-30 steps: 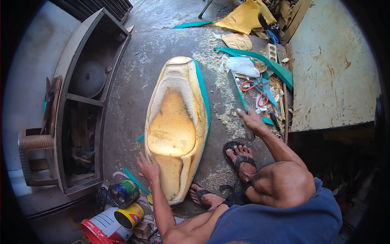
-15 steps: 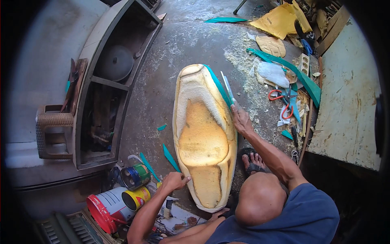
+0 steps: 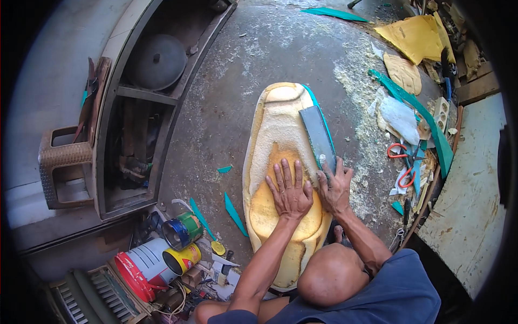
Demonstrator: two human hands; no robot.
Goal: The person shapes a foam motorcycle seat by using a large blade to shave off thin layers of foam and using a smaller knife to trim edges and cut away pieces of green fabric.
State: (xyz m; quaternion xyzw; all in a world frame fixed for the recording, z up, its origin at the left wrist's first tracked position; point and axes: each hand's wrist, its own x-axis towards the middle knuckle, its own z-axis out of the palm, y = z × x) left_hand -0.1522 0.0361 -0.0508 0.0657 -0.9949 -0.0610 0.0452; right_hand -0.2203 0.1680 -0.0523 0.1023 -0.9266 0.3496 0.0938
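A long yellowish motorcycle seat foam [image 3: 275, 121] lies on the floor before me, with a narrow teal foam strip [image 3: 309, 93] along its upper right edge. My left hand [image 3: 292, 200] presses flat on the brownish middle of the foam, fingers spread. My right hand [image 3: 336, 189] is closed around the near end of a wide, flat grey blade [image 3: 317, 132]; its handle is mostly hidden in the grip. The blade lies with its broad face up along the foam's right side, next to the teal strip.
Teal offcuts [image 3: 235, 213] lie to the left. Red-handled scissors [image 3: 406, 164], foam crumbs and a long teal strip [image 3: 431, 129] are on the right. An open cabinet [image 3: 143, 93] stands at left, with a white-and-red bucket [image 3: 143, 272] and tins [image 3: 182, 232] below it.
My left hand has moved from the foam's lower left edge onto its middle. The blade has turned from edge-on to broad face up, over the foam. The view has shifted.
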